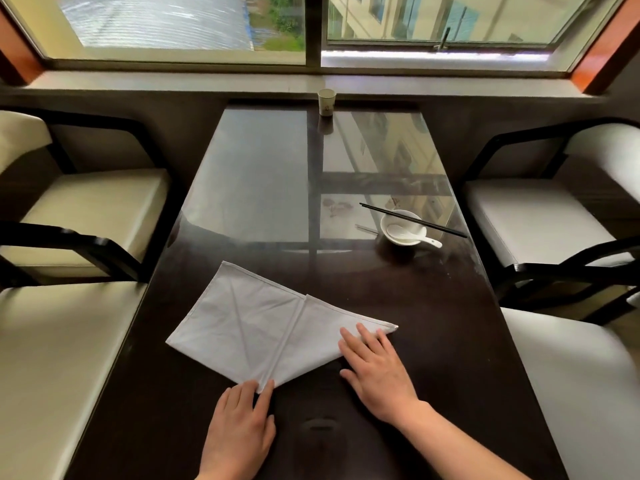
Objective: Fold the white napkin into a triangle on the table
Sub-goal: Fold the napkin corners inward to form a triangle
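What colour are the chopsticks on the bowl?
Black chopsticks, seen clearly in the head view.

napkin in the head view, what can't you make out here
All in the head view:
- napkin: its near tip is hidden under the left hand, and any layers beneath are hidden by its top layer.
- Its lower right edge is covered by the right hand.
- paper cup: print too small to read, contents hidden by its wall.
- right forearm: cut off by the bottom edge.
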`<act>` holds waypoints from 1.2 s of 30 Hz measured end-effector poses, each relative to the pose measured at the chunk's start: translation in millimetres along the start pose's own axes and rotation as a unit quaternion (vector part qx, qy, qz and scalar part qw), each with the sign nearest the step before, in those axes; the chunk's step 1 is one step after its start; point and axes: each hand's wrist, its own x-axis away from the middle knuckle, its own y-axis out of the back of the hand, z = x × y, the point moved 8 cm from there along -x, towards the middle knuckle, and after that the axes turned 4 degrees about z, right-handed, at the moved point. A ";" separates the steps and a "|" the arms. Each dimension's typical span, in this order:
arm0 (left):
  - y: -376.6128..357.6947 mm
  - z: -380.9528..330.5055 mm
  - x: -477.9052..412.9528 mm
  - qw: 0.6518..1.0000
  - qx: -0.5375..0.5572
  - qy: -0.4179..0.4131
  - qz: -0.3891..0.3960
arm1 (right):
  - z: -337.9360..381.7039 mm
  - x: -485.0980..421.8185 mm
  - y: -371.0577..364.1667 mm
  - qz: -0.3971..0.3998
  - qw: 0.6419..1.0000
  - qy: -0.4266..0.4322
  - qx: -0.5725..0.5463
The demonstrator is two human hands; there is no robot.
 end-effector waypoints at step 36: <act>22.0 162.4 -93.9 0.944 0.046 0.319 0.066 | -116.8 4.8 -5.3 -0.113 0.718 -0.532 -0.435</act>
